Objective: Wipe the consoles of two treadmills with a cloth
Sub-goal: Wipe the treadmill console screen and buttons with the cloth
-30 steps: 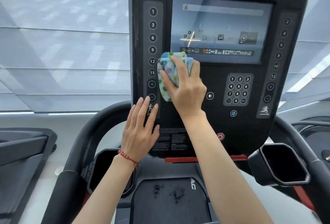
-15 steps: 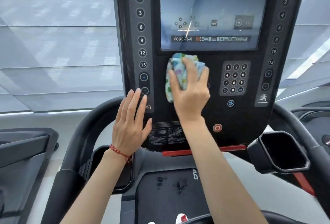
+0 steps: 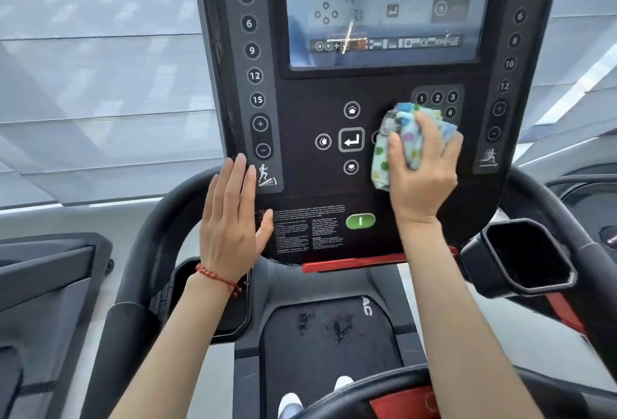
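A black treadmill console [image 3: 300, 111] fills the upper middle, with a screen [image 3: 384, 8] on top and button columns down both sides. My right hand [image 3: 422, 171] grips a bunched white cloth with coloured dots [image 3: 400, 138] and presses it on the number keypad [image 3: 437, 98], hiding its lower keys. The navigation buttons [image 3: 351, 140] left of the cloth are uncovered. My left hand [image 3: 233, 218], fingers straight and together, lies flat on the console's lower left edge beside the runner icon. It holds nothing and wears a red string bracelet.
Curved black handlebars [image 3: 160, 218] flank the console. A cup holder [image 3: 527, 258] sits at the lower right, another [image 3: 180, 285] behind my left wrist. A green start button [image 3: 360, 221] lies under the navigation buttons. A second machine's edge [image 3: 40, 285] shows at left, window blinds behind.
My right hand has slid the cloth rightward from the console's middle onto the number keypad, uncovering the navigation buttons. The view tilted down. My left hand stays flat on the lower left edge.
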Demonstrator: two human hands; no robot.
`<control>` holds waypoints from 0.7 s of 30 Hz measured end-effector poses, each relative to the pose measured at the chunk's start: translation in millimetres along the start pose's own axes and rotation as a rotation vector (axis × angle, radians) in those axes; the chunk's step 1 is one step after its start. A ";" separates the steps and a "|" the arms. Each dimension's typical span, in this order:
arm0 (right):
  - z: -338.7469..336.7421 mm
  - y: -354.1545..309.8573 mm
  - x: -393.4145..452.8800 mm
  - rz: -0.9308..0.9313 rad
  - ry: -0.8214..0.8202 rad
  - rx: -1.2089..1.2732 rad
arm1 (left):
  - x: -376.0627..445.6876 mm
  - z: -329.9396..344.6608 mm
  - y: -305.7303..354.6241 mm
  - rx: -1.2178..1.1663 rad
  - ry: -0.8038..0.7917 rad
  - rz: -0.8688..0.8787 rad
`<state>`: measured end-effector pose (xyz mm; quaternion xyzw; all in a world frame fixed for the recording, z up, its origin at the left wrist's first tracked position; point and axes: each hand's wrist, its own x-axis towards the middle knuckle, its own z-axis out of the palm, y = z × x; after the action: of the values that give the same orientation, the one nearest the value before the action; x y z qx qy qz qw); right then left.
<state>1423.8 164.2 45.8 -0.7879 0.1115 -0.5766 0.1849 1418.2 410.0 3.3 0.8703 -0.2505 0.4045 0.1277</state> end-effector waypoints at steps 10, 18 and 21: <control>10.3 -69.9 -49.6 -0.044 -0.132 0.113 | -6.3 -6.6 -6.9 0.033 -0.047 0.028; 10.1 -86.1 -67.2 -0.320 -0.233 0.158 | -8.9 -5.9 -3.1 0.023 -0.036 0.010; 3.1 -68.7 -57.7 -0.333 -0.234 0.138 | -4.9 -4.4 4.6 0.021 -0.019 0.018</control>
<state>1406.3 249.4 23.7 -0.8425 -0.0820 -0.5101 0.1521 1410.1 409.6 2.4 0.8732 -0.2552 0.3998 0.1122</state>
